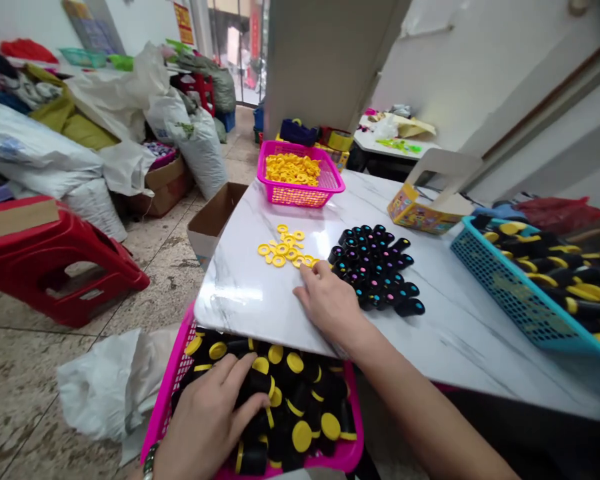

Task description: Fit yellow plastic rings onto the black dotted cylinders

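Note:
My left hand (213,407) rests over a pink basket (356,427) heaped with black cylinders with yellow discs on their ends. Its fingers are stretched out, the thumb apart, and a black cylinder (255,383) lies between thumb and forefinger without a visible grip. On the white marbled table (250,300), my right hand (330,300) reaches to the near edge of a loose group of yellow rings (281,249). Its fingertips touch or nearly touch a ring, thumb held apart. Just right of that hand, black cylinders (375,263) with coloured dots stand packed together, several lying at the edge.
A pink basket of yellow rings (300,197) stands at the table's far end. At right are a cut-open printed carton (423,217) and a blue basket (520,293) of black-and-yellow pieces. A red stool (65,267), an open cardboard box (207,230) and sacks stand left.

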Motion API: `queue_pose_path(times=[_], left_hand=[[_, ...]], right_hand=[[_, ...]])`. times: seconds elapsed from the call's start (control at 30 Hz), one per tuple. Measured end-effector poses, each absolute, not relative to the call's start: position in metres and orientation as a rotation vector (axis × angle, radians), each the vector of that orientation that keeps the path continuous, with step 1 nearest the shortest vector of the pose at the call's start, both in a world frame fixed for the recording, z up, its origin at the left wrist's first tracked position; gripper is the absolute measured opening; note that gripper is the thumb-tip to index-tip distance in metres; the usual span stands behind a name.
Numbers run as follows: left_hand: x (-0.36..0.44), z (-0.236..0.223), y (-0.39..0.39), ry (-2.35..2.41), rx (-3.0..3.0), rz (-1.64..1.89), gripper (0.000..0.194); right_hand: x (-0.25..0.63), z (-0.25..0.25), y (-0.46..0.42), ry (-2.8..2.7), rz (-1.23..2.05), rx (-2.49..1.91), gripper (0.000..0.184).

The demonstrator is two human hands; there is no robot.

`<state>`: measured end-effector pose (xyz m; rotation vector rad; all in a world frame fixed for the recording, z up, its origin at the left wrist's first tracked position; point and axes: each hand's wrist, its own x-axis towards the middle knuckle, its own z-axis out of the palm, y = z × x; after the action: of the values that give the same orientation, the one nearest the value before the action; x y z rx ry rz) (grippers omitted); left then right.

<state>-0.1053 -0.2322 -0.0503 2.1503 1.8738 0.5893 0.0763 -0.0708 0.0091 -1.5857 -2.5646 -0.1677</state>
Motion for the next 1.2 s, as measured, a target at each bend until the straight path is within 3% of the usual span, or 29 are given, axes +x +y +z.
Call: queue_pose_path(times=[0.17,0.33,0.53,0.7,0.9,1.2], left_hand=[[-0.102,-0.024,-0.209,1.646,2.187,0.727,0.031],[-0.089,-0.003,-0.178,1.524,2.167,0.850,0.021],[-0.085,0.005,-0.152,1.572,2.065,0.961,0.016],[-0.069,0.011,-0.127,1.548,1.964,1.018,0.018],[-0.009,-0.004,-0.082,1.432,2.064,0.881,0.033],[0.027,-0.013,-0.070,1.594,2.294,0.743,0.050]], right_hand=[[0.083,-0.002,-0.086,-2.618,-0.173,-1.497,0.028],[0.084,-0.002,-0.074,-2.515,-0.115,-1.575,0.059],[0.091,-0.003,-0.085,-2.581,-0.136,-1.433,0.042],[0.120,-0.018,-0.132,-2.573,-0.092,-1.144,0.065],[0.153,-0.039,-0.144,-2.545,-0.166,-0.940,0.024],[0.186,-0.038,-0.150,-2.211,0.263,-0.955,0.026]])
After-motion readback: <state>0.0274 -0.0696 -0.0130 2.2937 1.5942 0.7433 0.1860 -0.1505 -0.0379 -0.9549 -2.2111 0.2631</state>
